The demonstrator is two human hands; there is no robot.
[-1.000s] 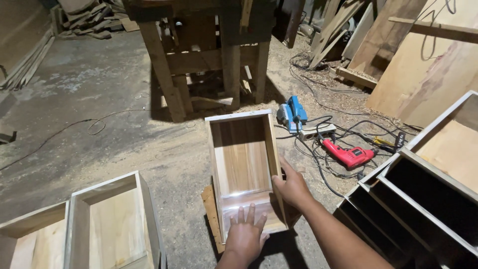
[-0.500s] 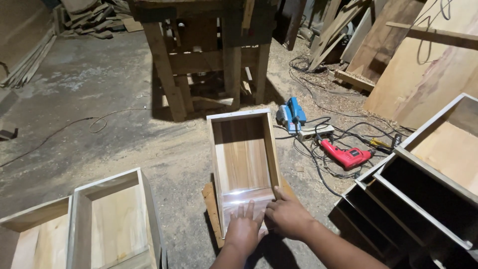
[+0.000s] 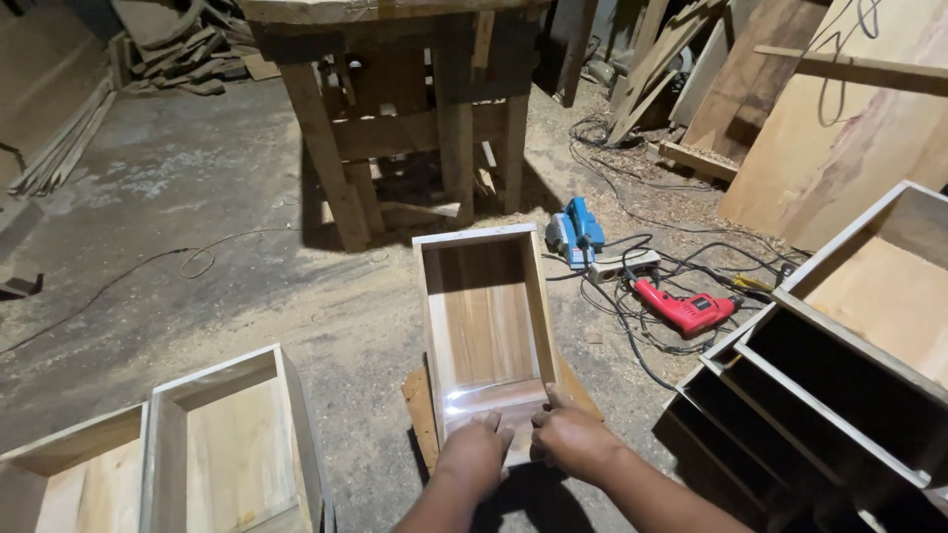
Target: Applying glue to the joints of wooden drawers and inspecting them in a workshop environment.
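Note:
An open wooden box [image 3: 482, 318] stands on a flat board [image 3: 420, 410] on the sawdust-covered floor in front of me. My left hand [image 3: 474, 452] and my right hand [image 3: 570, 438] rest side by side on the box's near end, fingers pressed on its near wall. Both hands touch the wood; neither is wrapped around it. The lower part of the near wall is hidden by my hands.
Two more open wooden boxes [image 3: 227, 444] lie at the lower left, and stacked boxes [image 3: 839, 365] at the right. A red drill [image 3: 686, 310], a blue power planer [image 3: 575, 231] and tangled cables lie right of the box. A wooden workbench [image 3: 395, 109] stands behind.
My right hand has moved from the box's right side wall to the near end, beside my left hand. The box has stayed in place.

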